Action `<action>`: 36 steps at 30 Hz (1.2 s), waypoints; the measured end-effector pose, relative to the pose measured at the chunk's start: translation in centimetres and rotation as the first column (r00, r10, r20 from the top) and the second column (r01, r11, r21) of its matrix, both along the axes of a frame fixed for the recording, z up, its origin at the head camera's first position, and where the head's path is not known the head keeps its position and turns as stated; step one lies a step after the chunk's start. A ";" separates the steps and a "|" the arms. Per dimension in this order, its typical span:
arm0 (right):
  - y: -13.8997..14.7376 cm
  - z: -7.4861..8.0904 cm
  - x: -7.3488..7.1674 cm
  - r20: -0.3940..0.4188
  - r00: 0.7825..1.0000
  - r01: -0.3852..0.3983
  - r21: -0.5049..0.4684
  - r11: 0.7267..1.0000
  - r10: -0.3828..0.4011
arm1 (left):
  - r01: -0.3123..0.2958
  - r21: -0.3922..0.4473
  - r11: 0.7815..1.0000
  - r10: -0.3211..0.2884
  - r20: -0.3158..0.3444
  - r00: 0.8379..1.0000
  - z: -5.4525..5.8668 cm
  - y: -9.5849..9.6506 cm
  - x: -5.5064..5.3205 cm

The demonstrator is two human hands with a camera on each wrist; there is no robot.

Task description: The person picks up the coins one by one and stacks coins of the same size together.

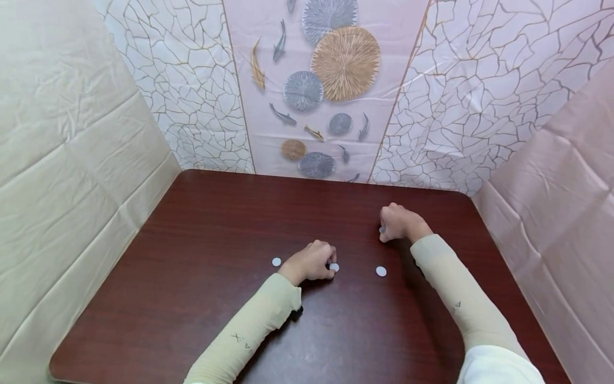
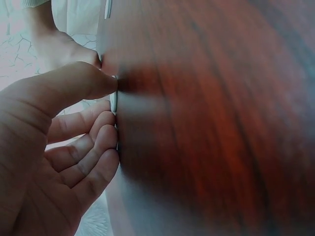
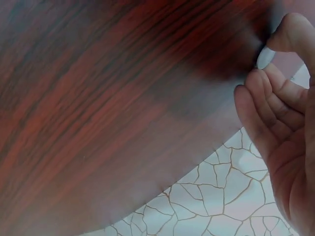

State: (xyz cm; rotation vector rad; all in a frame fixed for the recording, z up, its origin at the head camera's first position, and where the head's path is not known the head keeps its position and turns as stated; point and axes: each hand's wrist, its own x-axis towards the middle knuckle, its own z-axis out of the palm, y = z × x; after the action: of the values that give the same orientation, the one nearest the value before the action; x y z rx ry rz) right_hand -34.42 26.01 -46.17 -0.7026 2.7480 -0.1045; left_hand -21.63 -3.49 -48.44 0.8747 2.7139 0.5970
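Note:
My left hand (image 1: 312, 261) is low over the middle of the brown table (image 1: 216, 320). Its thumb and forefinger pinch a small white disc (image 2: 114, 96) by the edges, down at the wood, while the other fingertips rest close to the surface. Farther back and to the right, my right hand (image 1: 397, 222) grips a second white disc (image 3: 266, 57) between thumb and forefinger, near the tabletop. Most of that disc is hidden by the hand in the head view.
One loose white disc (image 1: 276, 262) lies just left of my left wrist. Another white disc (image 1: 381, 271) lies flat between the two hands, nearer the front than the right hand. Patterned cloth (image 1: 307, 133) hangs behind the table, and pale cloth walls (image 1: 62, 160) line both sides.

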 end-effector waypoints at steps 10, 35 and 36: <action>0.5 -0.4 0.0 -0.047 0.996 -0.070 -0.005 0.998 0.070 | 0.014 0.004 1.000 -0.014 -0.004 1.000 0.0 0.3 0.0; 0.1 0.6 2.8 -0.090 0.989 -0.130 -0.208 0.969 0.113 | 0.011 0.022 1.000 -0.011 -0.006 1.000 0.0 -0.1 -0.1; 0.0 0.7 2.9 -0.091 0.989 -0.136 -0.214 0.967 0.118 | 0.010 0.022 1.000 -0.009 -0.005 1.000 0.1 -0.1 -0.1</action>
State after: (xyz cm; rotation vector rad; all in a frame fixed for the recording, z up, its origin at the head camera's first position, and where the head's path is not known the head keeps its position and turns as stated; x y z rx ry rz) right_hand -31.48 25.97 -45.44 -0.9583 2.7829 -0.3645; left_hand -21.71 -3.60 -48.38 0.8947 2.7105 0.6247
